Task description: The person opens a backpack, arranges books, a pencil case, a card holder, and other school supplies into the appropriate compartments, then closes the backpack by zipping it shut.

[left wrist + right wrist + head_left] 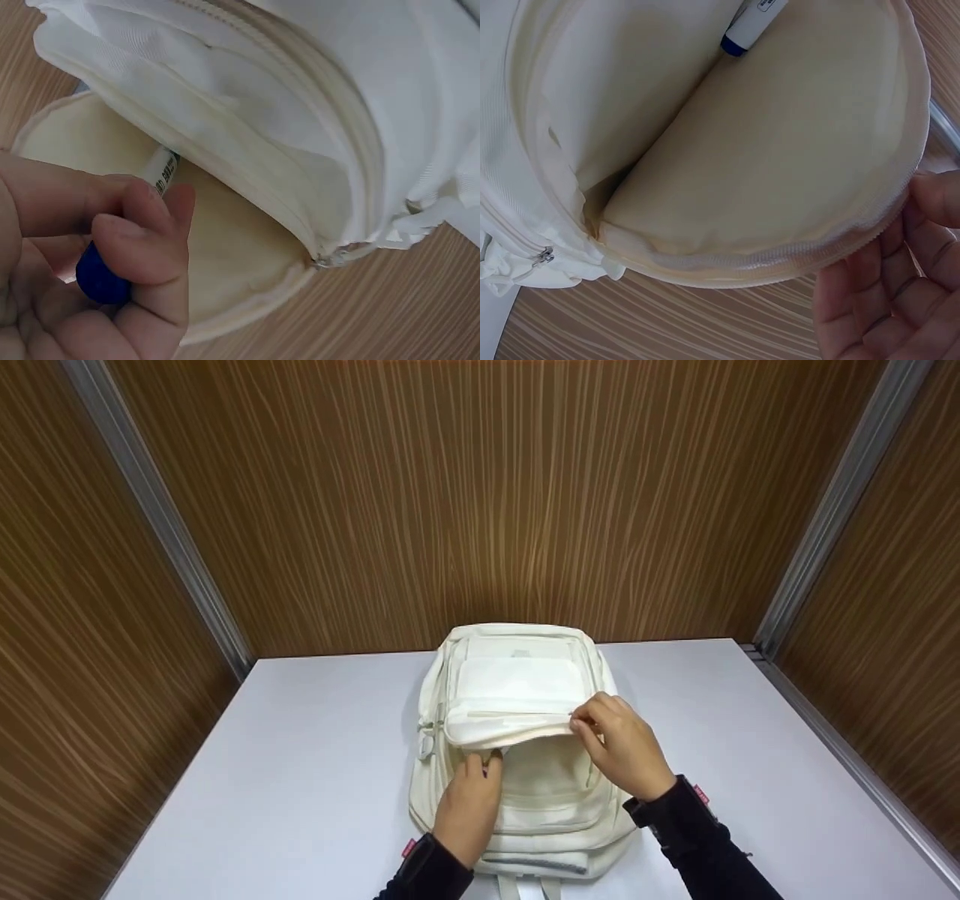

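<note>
A cream-white backpack (pixel 521 679) lies on the table with its front pocket unzipped and the pocket flap (pixel 780 165) lifted. My right hand (pixel 624 744) pinches the zippered edge of that flap at its right side, thumb on one face and fingers on the other. At the pocket's mouth, my left hand (pixel 469 810) grips a whiteboard marker (pixel 103 276) with a white barrel and blue ends. The marker's far end points into the pocket; in the right wrist view its blue tip (pixel 733 46) shows against the cream lining.
The backpack rests on a white table (pixel 315 765). Brown wood-grain panels (pixel 487 495) stand behind it and at both sides, joined by grey metal posts. A zipper pull (pixel 546 255) hangs near the pocket's corner, and straps (pixel 517 887) extend towards the front edge.
</note>
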### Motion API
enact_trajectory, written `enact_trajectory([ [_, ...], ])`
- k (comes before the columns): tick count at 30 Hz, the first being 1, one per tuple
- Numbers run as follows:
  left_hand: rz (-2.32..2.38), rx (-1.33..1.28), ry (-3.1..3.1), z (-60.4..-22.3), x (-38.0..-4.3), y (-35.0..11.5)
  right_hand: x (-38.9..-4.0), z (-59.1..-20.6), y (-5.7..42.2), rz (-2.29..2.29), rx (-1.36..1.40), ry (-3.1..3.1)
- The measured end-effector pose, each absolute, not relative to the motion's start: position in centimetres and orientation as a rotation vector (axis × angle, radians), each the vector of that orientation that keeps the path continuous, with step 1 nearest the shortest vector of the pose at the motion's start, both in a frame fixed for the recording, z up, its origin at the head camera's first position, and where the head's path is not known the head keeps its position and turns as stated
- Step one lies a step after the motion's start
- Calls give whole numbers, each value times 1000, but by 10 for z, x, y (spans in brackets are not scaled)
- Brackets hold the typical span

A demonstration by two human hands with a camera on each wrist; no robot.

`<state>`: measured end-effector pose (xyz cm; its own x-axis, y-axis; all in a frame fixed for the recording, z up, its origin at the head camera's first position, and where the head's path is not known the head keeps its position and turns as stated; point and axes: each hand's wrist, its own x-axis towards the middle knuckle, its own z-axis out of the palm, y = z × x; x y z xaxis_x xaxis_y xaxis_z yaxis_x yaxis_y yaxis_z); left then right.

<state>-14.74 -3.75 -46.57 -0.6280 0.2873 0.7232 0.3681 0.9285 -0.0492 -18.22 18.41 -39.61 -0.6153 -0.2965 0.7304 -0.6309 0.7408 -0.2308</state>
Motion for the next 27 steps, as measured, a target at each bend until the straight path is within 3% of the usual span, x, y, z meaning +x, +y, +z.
enact_trajectory([
  [15, 190, -500, -2356, -460, -164, -15, -182, -391, 182, 623, 688, -2264],
  [27, 144, -524, -2413, -458, -178, -11, -181, -393, 183, 630, 695, -2255],
])
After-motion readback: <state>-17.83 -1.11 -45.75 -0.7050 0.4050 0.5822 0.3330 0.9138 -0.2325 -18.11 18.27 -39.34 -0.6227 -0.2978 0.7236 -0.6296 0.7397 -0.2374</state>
